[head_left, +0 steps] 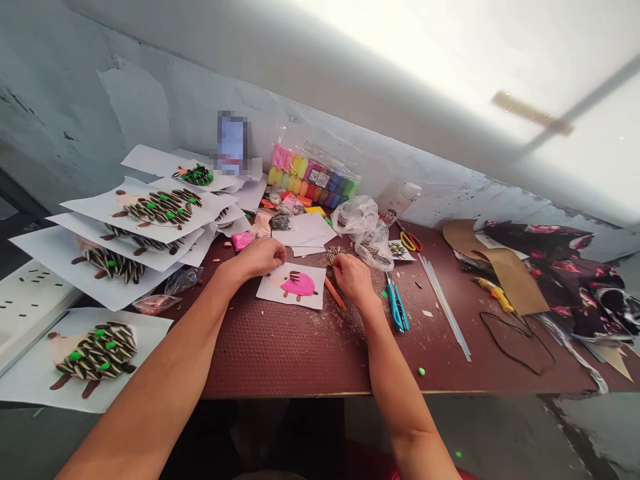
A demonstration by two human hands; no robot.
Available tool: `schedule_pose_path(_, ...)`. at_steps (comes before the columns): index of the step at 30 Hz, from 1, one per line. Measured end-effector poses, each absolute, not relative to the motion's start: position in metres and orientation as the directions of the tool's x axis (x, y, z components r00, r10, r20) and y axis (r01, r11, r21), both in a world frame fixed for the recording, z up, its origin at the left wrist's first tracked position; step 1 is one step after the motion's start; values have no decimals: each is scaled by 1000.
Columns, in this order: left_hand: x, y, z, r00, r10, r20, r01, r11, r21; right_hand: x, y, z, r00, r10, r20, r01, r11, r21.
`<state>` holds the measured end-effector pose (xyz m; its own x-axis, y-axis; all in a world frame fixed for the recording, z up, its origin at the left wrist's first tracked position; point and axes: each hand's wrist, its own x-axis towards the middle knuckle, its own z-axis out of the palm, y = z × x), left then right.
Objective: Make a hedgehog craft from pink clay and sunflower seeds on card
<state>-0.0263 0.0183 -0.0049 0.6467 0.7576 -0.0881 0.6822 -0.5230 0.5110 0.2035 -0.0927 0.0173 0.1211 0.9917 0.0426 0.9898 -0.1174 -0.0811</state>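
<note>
A small white card (291,300) lies before me, bearing a hedgehog shape with a bright pink clay body (306,283). A few striped sunflower seeds (295,276) sit at the top of the pink clay. My left hand (263,256) rests over the card's upper left edge, its fingers curled closed; whatever they pinch is hidden. To the right, my right hand (351,275) reaches to a small heap of sunflower seeds (334,254) with fingertips drawn together, and their contents cannot be made out. An orange pencil-like stick (335,294) lies between card and right hand.
Stacked sheets with seed hedgehogs (155,212) fill the left. A pack of coloured clay (313,177), plastic bag (367,223) and white cup (400,200) stand behind. Rightward lie a teal cutter (397,303), scissors (411,240), clear sticks (445,307) and a yellow glue gun (495,295).
</note>
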Motion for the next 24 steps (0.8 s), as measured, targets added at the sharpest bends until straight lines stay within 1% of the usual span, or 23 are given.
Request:
schedule_pose_path(3,-26,18,-4,646,758,-96,690,-525,499,209,-91,15,146,983,109,977,-126,-172)
schedule_pose_path(5,-26,18,-4,644,759,-93,693,-527,492,212,-90,14,118,980,160,966,-76,-248)
schedule_pose_path(7,-26,18,-5,647,758,-88,688,-530,495,212,-90,14,86,980,181,955,-29,-294)
schedule_pose_path(9,-27,18,-6,651,754,-87,682,-531,502,210,-91,16,87,984,153,962,-44,-269)
schedule_pose_path(13,-27,18,-6,646,760,-78,688,-534,491,202,-94,19,129,992,-4,985,-129,-115)
schedule_pose_path(15,-26,17,-5,642,763,-81,695,-533,483,200,-94,19,129,991,-41,985,-133,-107)
schedule_pose_path(18,-26,16,-4,639,763,-100,703,-525,480,201,-92,15,100,995,-21,980,-102,-173)
schedule_pose_path(21,-26,16,-4,639,762,-101,702,-524,483,206,-89,9,99,994,53,960,-82,-269)
schedule_pose_path(22,-26,16,-4,641,761,-97,698,-526,486,208,-88,7,110,990,92,944,-75,-321)
schedule_pose_path(24,-26,17,-4,648,757,-88,690,-534,489,211,-86,4,139,975,176,881,-41,-471)
